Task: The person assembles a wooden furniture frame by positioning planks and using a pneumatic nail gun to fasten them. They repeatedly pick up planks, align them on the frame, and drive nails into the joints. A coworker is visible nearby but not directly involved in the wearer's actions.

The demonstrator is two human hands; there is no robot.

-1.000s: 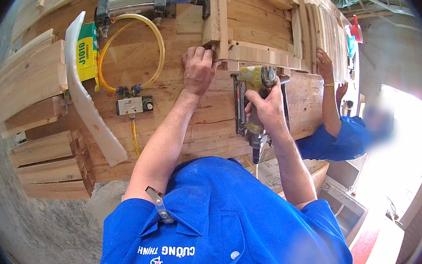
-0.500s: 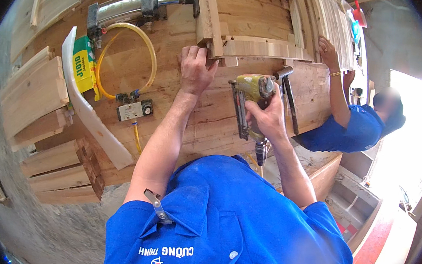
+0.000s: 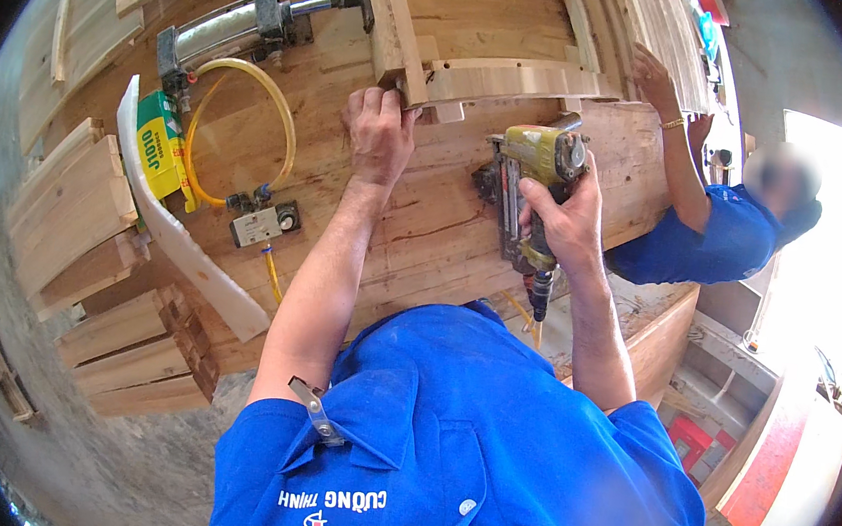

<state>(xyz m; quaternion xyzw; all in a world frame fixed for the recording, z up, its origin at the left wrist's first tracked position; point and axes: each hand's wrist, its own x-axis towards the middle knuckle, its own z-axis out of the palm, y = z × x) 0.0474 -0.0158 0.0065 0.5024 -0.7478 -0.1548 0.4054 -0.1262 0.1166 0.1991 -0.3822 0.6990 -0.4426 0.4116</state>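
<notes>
My right hand (image 3: 573,216) is wrapped round the handle of a yellow and black nail gun (image 3: 543,155). A hose fitting hangs from the gun's lower end, and its nose and magazine are over the bench, short of the wooden frame (image 3: 517,83). My left hand (image 3: 380,137) is closed at the near end of a thick wooden bar (image 3: 393,30) along the frame's left side. Its thumb lies by the bar's corner, while the fingertips are partly hidden. A hammer (image 3: 570,124) lies behind the gun, mostly covered by it.
A pneumatic cylinder (image 3: 223,27) meets the bar from the left. Near it are a yellow hose (image 3: 290,131), a valve (image 3: 262,224), a green-yellow box (image 3: 158,145) and a white curved strip (image 3: 169,221). Boards (image 3: 71,202) are stacked left. A co-worker (image 3: 714,234) reaches to the frame's right side.
My right hand and the nail gun have shifted slightly right, now covering most of the hammer. My left hand stays at the bar's end. The whole view has moved a little.
</notes>
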